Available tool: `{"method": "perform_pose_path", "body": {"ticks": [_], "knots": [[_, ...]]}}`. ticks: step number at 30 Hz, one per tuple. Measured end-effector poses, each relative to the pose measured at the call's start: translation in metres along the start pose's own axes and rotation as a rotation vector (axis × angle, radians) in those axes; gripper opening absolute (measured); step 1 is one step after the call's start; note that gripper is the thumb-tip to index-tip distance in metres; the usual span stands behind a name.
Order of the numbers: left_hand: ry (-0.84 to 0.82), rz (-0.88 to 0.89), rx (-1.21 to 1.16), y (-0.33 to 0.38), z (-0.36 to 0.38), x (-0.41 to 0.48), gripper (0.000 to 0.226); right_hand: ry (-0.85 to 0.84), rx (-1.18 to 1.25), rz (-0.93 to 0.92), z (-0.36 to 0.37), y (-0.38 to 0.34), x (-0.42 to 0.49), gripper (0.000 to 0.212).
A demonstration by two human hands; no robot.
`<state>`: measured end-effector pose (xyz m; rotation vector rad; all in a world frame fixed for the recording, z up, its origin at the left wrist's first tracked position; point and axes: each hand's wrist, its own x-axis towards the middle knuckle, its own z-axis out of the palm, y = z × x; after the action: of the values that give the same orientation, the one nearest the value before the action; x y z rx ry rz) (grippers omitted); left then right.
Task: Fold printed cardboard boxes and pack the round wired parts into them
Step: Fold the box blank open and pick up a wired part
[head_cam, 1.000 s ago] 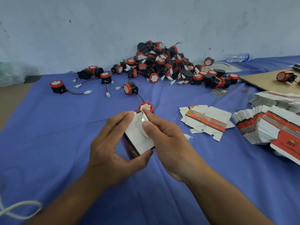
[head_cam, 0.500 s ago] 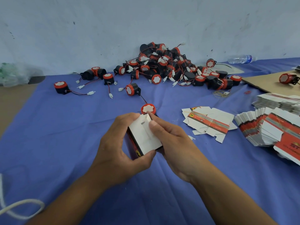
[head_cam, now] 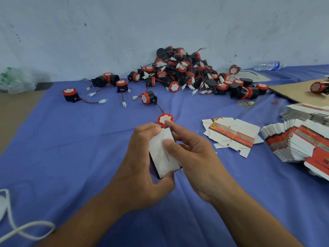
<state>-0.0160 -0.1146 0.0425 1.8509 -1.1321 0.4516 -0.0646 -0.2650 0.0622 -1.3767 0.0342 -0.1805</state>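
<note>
Covering: wrinkled blue cloth point(head_cam: 71, 166), scuffed pale wall point(head_cam: 89, 32) behind.
Held box point(head_cam: 161, 157): white flapped face up, dark sides.
Left hand point(head_cam: 140, 157): clamped round box.
Right hand point(head_cam: 195, 154): pinching box, thumb on flap.

Blue cloth point(head_cam: 89, 157) over most of the surface, creased toward the near edge. Bare brown surface point(head_cam: 14, 111) left of cloth. Pale wall point(head_cam: 160, 20) behind, scuffed, with small dark marks. Clear plastic bag point(head_cam: 19, 81) at far left against wall, something green inside; contents not identifiable. Water bottle point(head_cam: 266, 65) on its side at far right by wall, blue label. Brown cardboard sheet point(head_cam: 293, 91) flat on cloth at right. Yellow rubber bands point(head_cam: 244, 103) loose just beside sheet's near-left corner; red band point(head_cam: 275, 102) near them. White cord point(head_cam: 44, 223) looped at bottom left.
</note>
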Motion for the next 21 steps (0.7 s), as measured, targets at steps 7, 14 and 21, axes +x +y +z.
{"method": "perform_pose_path", "body": {"ticks": [7, 14, 21], "knots": [[-0.012, -0.044, -0.029, 0.003, -0.004, 0.005, 0.081, -0.021, 0.056, 0.073, -0.005, -0.004, 0.002, 0.044], [-0.058, -0.058, -0.057, 0.003, -0.007, 0.003, 0.081, -0.005, -0.034, 0.044, -0.008, -0.01, 0.001, 0.04], [-0.062, -0.094, -0.133, 0.003, -0.006, 0.002, 0.082, 0.017, -0.347, -0.047, -0.014, -0.015, 0.001, 0.042]]}}
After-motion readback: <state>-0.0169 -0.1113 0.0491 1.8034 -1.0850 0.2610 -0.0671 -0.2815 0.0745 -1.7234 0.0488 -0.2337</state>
